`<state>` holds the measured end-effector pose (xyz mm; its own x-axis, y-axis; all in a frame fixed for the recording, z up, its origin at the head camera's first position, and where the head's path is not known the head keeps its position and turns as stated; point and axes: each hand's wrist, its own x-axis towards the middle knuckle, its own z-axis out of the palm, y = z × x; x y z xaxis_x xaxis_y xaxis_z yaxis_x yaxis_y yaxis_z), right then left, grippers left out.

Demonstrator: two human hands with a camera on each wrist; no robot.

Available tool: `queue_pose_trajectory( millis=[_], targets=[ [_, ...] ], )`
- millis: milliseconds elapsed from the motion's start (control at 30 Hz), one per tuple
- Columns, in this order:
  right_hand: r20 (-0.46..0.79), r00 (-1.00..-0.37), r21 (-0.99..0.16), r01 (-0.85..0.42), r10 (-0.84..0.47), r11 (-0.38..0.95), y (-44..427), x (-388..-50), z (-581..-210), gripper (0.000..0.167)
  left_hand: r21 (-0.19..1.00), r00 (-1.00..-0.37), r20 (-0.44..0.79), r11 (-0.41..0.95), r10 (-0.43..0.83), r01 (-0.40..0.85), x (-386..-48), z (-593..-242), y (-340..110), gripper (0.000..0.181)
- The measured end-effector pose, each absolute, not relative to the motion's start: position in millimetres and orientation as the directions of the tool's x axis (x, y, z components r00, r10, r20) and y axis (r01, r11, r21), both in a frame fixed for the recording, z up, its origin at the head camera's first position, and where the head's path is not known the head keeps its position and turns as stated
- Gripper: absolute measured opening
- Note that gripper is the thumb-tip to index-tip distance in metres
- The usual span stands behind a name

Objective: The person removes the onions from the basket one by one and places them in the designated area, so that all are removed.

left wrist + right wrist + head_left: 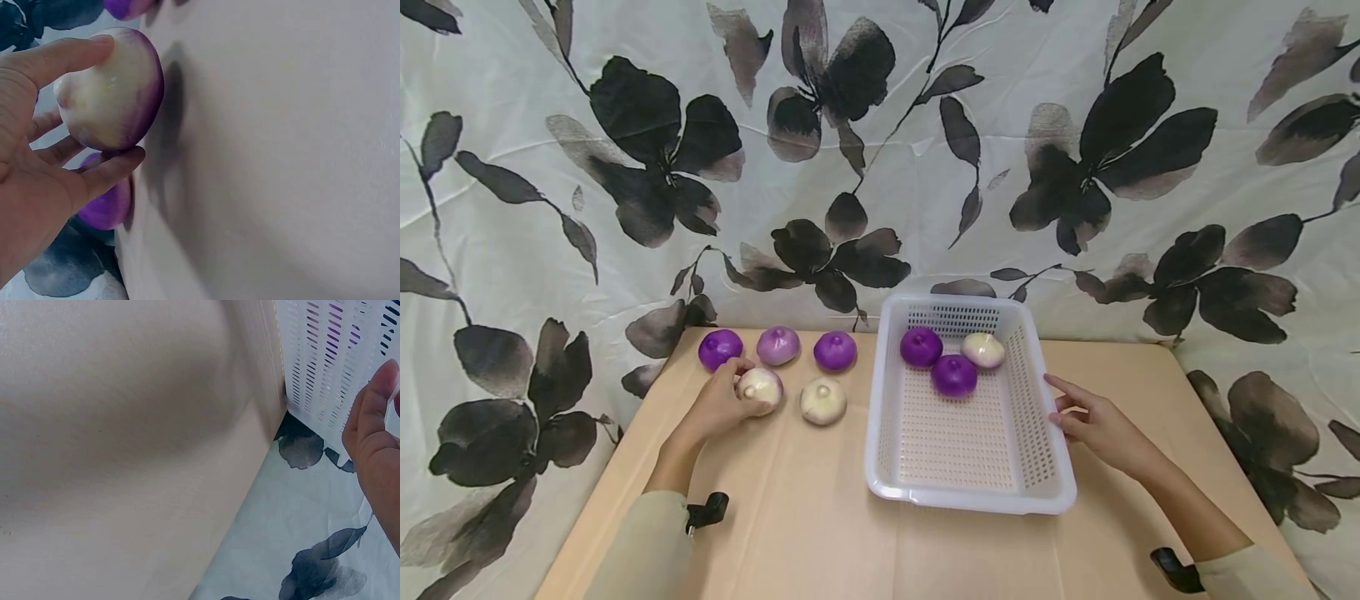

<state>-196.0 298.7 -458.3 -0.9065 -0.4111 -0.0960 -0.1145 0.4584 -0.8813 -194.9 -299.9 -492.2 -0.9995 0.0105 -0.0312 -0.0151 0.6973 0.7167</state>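
My left hand (718, 407) grips a white onion with a purple flush (761, 390), thumb on one side and fingers on the other. In the left wrist view the onion (115, 90) shows a small nub facing the palm, and its shadow falls on the table beside it. A purple onion (720, 349) lies just behind that hand, and a whitish onion (823, 401) sits to its right. My right hand (1101, 425) holds the right rim of a white perforated basket (970, 497) between thumb and fingers. Part of this grip is hidden in the right wrist view.
Inside the basket's far half lie two purple onions (954, 377) and a whitish one (982, 351). A pale purple onion (778, 345) and a darker one (835, 351) stand along the back of the wooden table (805, 517). A flowered cloth (955, 208) hangs behind.
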Motion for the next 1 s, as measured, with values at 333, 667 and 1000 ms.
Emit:
queue_pose_trajectory(
  millis=[333,667,1000],
  targets=[
    [-0.114,-0.912,-0.878,-0.094,-0.395,0.469,297.1,-195.0,-457.5,0.068,0.689,-0.996,-0.088,0.723,0.024,-0.043,-202.0,-497.1,-304.1,0.076],
    [-0.104,-0.912,-0.883,-0.098,-0.396,0.46,297.6,-193.7,-459.5,0.068,0.696,-0.994,-0.099,0.717,0.044,-0.038,-202.3,-498.0,-303.5,0.08],
    [-0.108,-0.912,-0.881,-0.097,-0.396,0.464,296.5,-192.8,-458.4,0.067,0.696,-0.994,-0.104,0.717,0.038,-0.045,-203.7,-502.1,-303.5,0.081]
  ],
)
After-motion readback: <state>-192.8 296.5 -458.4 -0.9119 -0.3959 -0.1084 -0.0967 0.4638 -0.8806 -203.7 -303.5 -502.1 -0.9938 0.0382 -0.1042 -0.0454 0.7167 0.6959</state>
